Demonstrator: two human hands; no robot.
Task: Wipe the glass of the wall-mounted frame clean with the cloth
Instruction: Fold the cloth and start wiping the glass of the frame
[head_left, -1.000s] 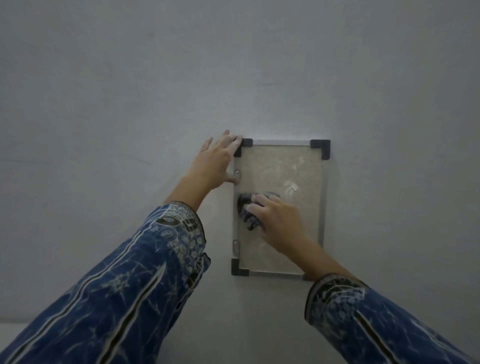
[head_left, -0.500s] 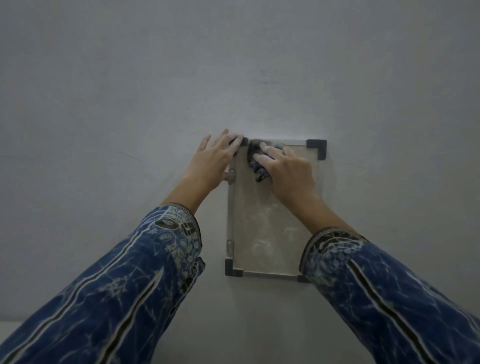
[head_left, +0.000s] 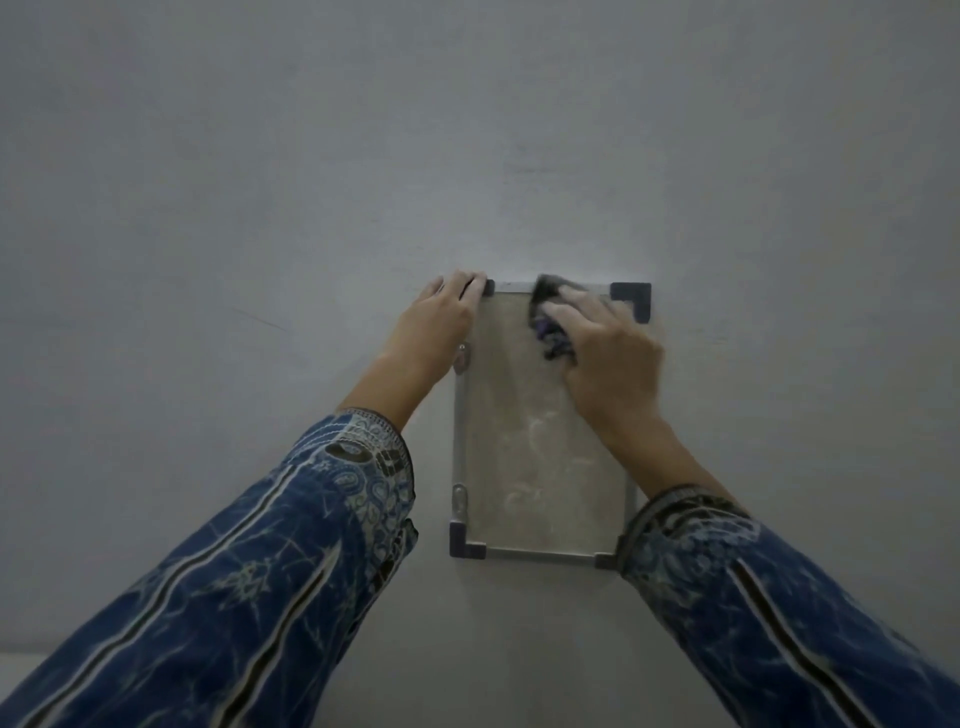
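Glass (head_left: 540, 447): right hand (head_left: 613, 364) pinches one cloth (head_left: 550, 332); left hand (head_left: 441, 322) flat, spread.

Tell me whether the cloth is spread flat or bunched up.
Bunched up: the cloth shows as a dark crumpled wad under the right hand, pressed to the glass near its top edge.

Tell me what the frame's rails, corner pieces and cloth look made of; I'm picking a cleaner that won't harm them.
Rails: probably aluminium, thin, silvery and matte. Corner pieces: likely moulded plastic, dark and dull, capping the corners. Cloth under the right hand: soft fabric, dark with purple, crumpled. The pane looks like glass or acrylic, hazy with whitish smears; I cannot tell which.
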